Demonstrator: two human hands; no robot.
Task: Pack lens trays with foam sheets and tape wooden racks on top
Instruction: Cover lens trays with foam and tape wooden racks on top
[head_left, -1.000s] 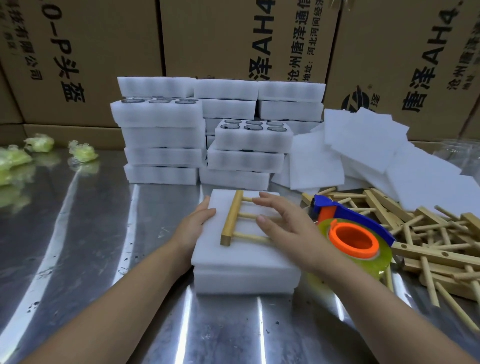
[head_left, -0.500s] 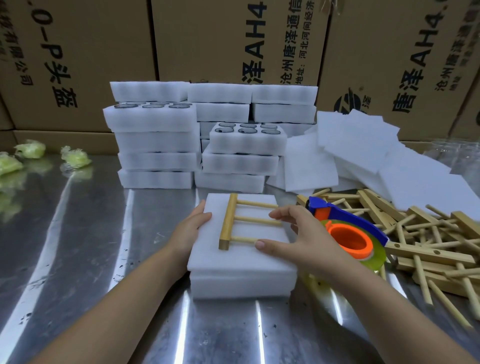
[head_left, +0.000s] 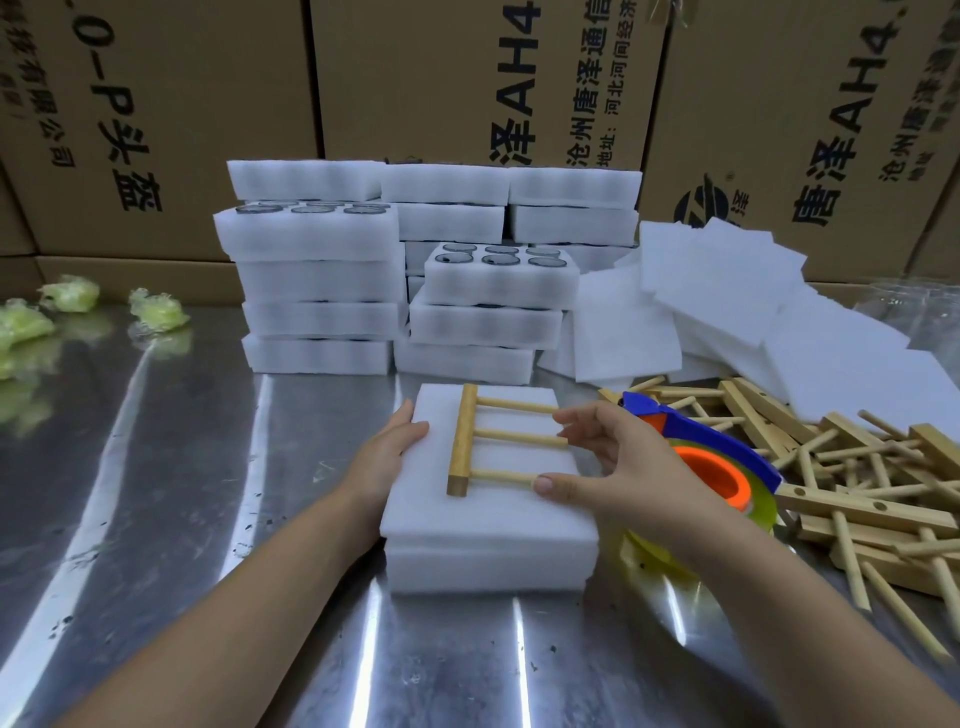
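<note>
Both forearms reach in from the bottom edge toward the covered tray (head_left: 488, 525) at the centre of the steel counter (head_left: 156, 519). The left hand (head_left: 387, 452) lies flat against the tray's 9 o'clock edge, fingers together and pressed to the foam sheet (head_left: 498, 509) on top, closed round nothing. The right hand (head_left: 608, 462) is spread open over the tray's 3 o'clock side, thumb and fingers (head_left: 550, 484) resting on the free ends of the rungs of the wooden rack (head_left: 467, 439), steadying it without wrapping round it.

That rack lies flat on the foam sheet: one upright bar toward 9 o'clock and three rungs running toward 3 o'clock; the rung tips are hidden under the right hand. One tape dispenser (head_left: 727, 462), blue with an orange core, sits just behind the right wrist, partly hidden by it.

At 12 o'clock stand stacks of foam lens trays (head_left: 322, 291); two show open lens wells on top, the nearer with six in view, and the rear stacks are partly hidden, so no firm count. Loose foam sheets (head_left: 727, 296) pile at 1 o'clock. A tangle of spare racks (head_left: 857, 478) at 3 o'clock is cut off by the frame edge and too jumbled to count. Three green crumpled wads (head_left: 156, 309) show at 10 o'clock, blurred. Printed cartons (head_left: 467, 78) fill the background.
</note>
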